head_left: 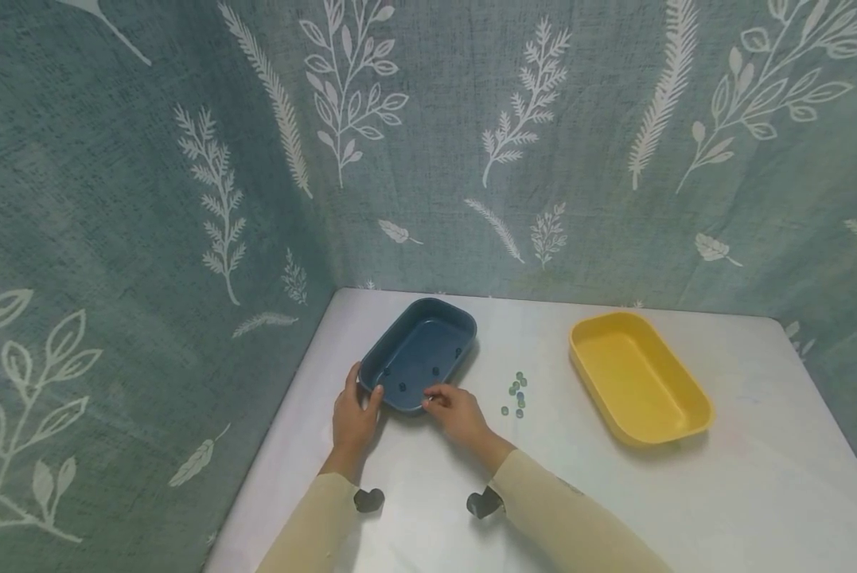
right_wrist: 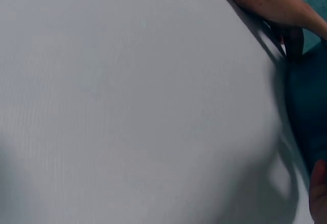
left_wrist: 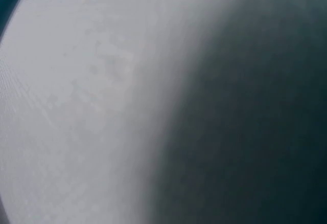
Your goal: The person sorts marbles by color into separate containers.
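A dark blue rectangular tray [head_left: 414, 350] lies on the white table, with several small dark pieces [head_left: 403, 387] on its floor. My left hand [head_left: 356, 414] grips the tray's near left corner, fingers along the outer wall and thumb at the near rim. At the near right rim, my right hand [head_left: 457, 410] has thumb and fingers brought together, pinching a tiny bead that the fingertips mostly hide. Several small, clear greenish and bluish beads [head_left: 520, 395] are scattered right of this hand. In the right wrist view, the tray [right_wrist: 309, 106] shows at the right edge.
A yellow rectangular tray [head_left: 632, 378] stands farther right on the white table [head_left: 543, 501]. Green-blue cloth [head_left: 435, 215] with white leaf prints hangs behind the table and along its left side. The left wrist view shows mostly blurred tabletop and a dark shape.
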`<state>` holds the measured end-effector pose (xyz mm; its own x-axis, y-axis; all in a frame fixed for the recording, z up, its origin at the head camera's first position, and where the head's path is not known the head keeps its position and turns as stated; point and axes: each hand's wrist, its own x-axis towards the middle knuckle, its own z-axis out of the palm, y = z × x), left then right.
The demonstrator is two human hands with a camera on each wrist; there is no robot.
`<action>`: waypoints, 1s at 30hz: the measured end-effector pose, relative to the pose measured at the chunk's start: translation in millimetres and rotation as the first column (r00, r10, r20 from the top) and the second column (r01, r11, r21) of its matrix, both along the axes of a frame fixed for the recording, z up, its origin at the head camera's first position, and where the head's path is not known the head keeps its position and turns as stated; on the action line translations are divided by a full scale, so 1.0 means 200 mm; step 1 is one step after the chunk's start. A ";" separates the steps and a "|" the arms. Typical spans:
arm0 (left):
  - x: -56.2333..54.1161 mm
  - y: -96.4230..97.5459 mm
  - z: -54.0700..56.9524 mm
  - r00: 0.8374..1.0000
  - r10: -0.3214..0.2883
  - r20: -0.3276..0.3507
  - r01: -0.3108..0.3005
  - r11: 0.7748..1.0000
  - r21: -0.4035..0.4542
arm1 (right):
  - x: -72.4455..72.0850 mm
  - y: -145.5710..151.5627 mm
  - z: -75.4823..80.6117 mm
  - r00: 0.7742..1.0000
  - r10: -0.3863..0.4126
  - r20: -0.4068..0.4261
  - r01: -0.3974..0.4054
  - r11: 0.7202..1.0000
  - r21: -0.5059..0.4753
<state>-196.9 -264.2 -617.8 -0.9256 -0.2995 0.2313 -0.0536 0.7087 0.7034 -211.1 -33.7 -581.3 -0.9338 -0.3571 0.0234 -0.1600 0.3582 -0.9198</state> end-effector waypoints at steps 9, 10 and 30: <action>0.01 0.00 0.01 1.000 0.005 -0.005 -0.005 1.000 0.016 | -0.04 0.14 0.02 0.999 -0.044 -0.006 0.044 0.999 0.027; 0.01 0.00 0.01 1.000 0.008 0.003 -0.008 1.000 0.012 | -0.05 0.16 0.02 0.998 -0.061 -0.017 0.062 0.997 0.039; 0.02 0.00 0.02 0.999 -0.008 0.032 0.008 1.000 0.004 | -0.10 0.63 -0.01 0.980 -0.189 -0.060 0.196 0.967 0.164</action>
<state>-193.6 -264.1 -613.4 -0.9350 -0.2926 0.2002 -0.0704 0.7068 0.7039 -230.2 92.7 -582.8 -0.9847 -0.1730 0.0206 -0.1115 0.5349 -0.8375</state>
